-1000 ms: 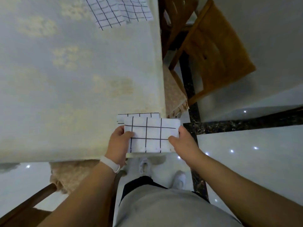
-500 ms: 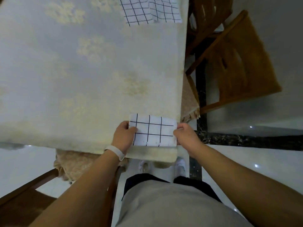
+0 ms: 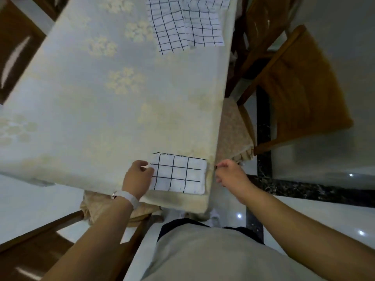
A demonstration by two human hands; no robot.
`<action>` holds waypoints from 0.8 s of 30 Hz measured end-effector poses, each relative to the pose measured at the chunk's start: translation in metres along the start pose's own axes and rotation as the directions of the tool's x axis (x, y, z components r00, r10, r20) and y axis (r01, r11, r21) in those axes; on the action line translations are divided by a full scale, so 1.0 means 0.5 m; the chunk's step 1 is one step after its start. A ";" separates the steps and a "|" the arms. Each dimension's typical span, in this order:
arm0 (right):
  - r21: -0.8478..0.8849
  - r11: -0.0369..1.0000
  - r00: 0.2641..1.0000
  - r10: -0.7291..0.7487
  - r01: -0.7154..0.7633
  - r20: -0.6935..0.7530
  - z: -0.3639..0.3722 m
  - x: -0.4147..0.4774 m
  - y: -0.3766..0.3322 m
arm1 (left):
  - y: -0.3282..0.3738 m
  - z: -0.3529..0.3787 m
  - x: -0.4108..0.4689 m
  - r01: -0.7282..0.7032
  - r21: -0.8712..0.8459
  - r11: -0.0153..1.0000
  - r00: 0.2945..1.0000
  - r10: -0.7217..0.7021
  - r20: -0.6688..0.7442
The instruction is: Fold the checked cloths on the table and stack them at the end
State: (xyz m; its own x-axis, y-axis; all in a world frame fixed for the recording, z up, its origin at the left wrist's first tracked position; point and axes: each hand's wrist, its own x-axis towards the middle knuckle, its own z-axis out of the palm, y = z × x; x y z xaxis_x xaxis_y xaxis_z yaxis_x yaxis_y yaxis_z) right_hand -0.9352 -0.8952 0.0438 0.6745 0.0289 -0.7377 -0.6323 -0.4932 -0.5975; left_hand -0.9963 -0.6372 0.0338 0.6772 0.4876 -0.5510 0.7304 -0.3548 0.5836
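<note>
A small folded white cloth with a dark check (image 3: 178,174) lies flat at the near right corner of the table (image 3: 91,110); another folded layer's edge peeks out beneath it at the far side. My left hand (image 3: 138,175) touches its left edge with curled fingers. Off the table's right edge hovers my right hand (image 3: 229,173), fingers loosely curled, holding nothing and apart from the cloth. Unfolded checked cloths (image 3: 186,23) lie spread and rumpled at the far right of the table.
A pale flowered tablecloth covers the table. A wooden chair (image 3: 300,82) stands to the right, its cushioned seat (image 3: 233,130) tucked by the table corner. Another chair (image 3: 50,236) sits at the near left. The floor (image 3: 324,211) is glossy tile.
The folded cloth was set down on the table's near right corner, on top of the other folded one. My right hand has let go and drawn off to the right.
</note>
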 end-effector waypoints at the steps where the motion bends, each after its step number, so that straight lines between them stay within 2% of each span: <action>1: -0.009 1.000 1.000 -0.026 0.026 0.017 -0.009 -0.003 -0.001 | 0.009 0.004 -0.011 -0.010 0.019 1.000 1.000 0.010 -0.007; 7: -0.107 0.970 0.973 -0.205 0.217 0.107 -0.059 -0.030 -0.018 | 0.085 0.058 -0.095 -0.156 0.158 0.975 0.988 0.155 0.022; 12: -0.257 0.859 0.896 -0.410 0.443 0.173 -0.093 -0.057 -0.030 | 0.123 0.098 -0.169 -0.269 0.285 0.920 0.961 0.277 0.013; 15: -0.447 0.655 0.791 -0.545 0.609 0.279 -0.111 -0.072 -0.033 | 0.117 0.111 -0.211 -0.359 0.431 0.828 0.916 0.402 -0.009; 17: -0.544 0.507 0.730 -0.589 0.668 0.347 -0.112 -0.082 -0.036 | 0.106 0.113 -0.237 -0.380 0.521 0.764 0.895 0.445 0.000; 21: -0.629 0.286 0.639 -0.623 0.723 0.451 -0.087 -0.098 -0.027 | 0.078 0.107 -0.286 -0.339 0.647 0.683 0.888 0.459 -0.020; 24: -0.649 0.162 0.586 -0.627 0.743 0.513 -0.064 -0.116 -0.017 | 0.060 0.094 -0.323 -0.276 0.687 0.672 0.891 0.447 -0.079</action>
State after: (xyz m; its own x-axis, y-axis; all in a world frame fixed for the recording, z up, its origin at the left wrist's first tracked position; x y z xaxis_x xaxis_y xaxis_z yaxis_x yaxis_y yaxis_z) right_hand -0.9567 -0.9203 0.1015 0.5962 0.7725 -0.2186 0.6460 -0.6233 -0.4408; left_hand -1.0799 -0.7640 0.1123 0.9230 0.3389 -0.1823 0.3649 -0.9212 0.1349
